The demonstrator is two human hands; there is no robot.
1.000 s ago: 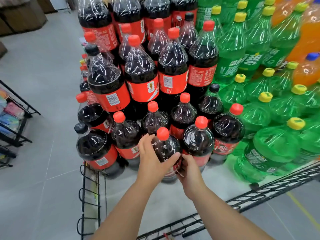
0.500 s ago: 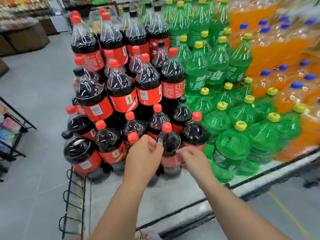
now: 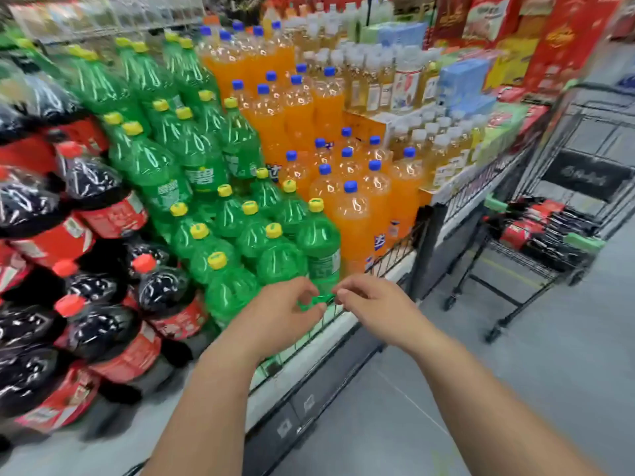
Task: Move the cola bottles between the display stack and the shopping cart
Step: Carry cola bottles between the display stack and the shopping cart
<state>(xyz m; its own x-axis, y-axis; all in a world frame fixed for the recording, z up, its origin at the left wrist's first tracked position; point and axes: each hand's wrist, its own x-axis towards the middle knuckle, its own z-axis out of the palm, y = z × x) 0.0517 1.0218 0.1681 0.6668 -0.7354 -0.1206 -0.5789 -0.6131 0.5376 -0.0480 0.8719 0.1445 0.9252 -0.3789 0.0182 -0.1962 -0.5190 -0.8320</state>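
**Standing between stack and cart, both hands empty**

At the far left the cola bottles (image 3: 96, 317) of the display stack (image 3: 58, 231) stand upright in stepped tiers, red caps up and long axes vertical, smeared by camera blur. To their right come green bottles (image 3: 220, 290) with yellow caps, then orange bottles (image 3: 350, 214) with blue caps, then pale drinks (image 3: 405, 84) further back. All sit on one raised platform (image 3: 302, 365) edged by a black wire rail (image 3: 391, 252).

In the middle both forearms stretch forward. The left hand (image 3: 281, 314) and the right hand (image 3: 378, 304) hover close together in front of the lowest green bottles, over the rail. Each has its fingers loosely curled and, as far as I can see, grips nothing. Neither touches a bottle.

The nearest stacked cola lies left of and below the left hand, so that hand is the nearer to the stack. The shopping cart (image 3: 522, 261) stands well apart to the right, past the platform's corner and on the right hand's side. In its basket lie more cola bottles, the cart load (image 3: 536, 225), apparently on their sides; blur hides which way the caps point.

I judge that reaching the cart calls for a step to the right before either hand can grip. A bottle lying flat would have to be lifted over the rim.

The floor (image 3: 515, 372) is smooth grey, and red boxes (image 3: 567, 39) fill the shelving at the upper right.
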